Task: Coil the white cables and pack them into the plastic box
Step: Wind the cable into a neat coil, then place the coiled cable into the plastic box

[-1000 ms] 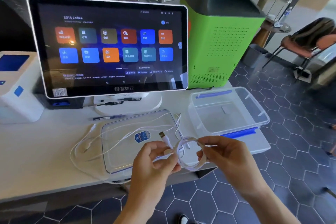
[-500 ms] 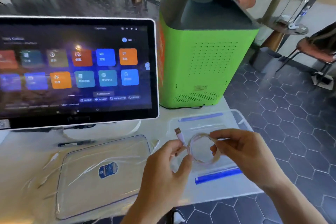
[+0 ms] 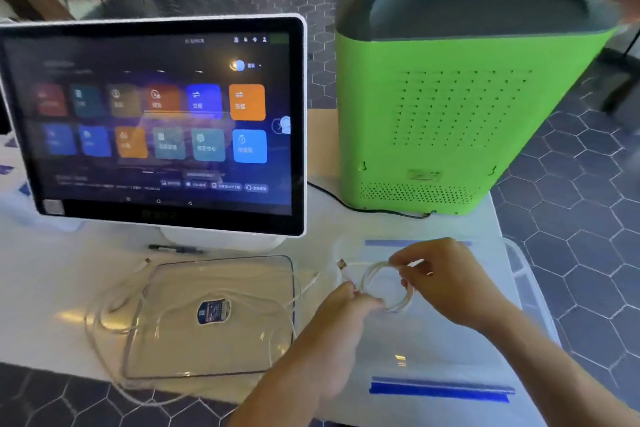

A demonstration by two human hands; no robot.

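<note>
A small coil of white cable with a USB plug sticking up at its left is held over the clear plastic box, which has blue latches front and back. My left hand pinches the coil's lower left side. My right hand grips its upper right side. Another white cable lies loose on the table, looping over and around the clear box lid with its blue sticker, left of the box.
A touchscreen terminal on a white stand rises behind the lid, with a dark pen at its foot. A green machine stands behind the box, its black cord trailing across the table. The table's front edge is close; dark hexagon floor tiles lie beyond.
Both hands have carried the coiled cable to the right, from above the lid to above the open box. The view has swung right and closer.
</note>
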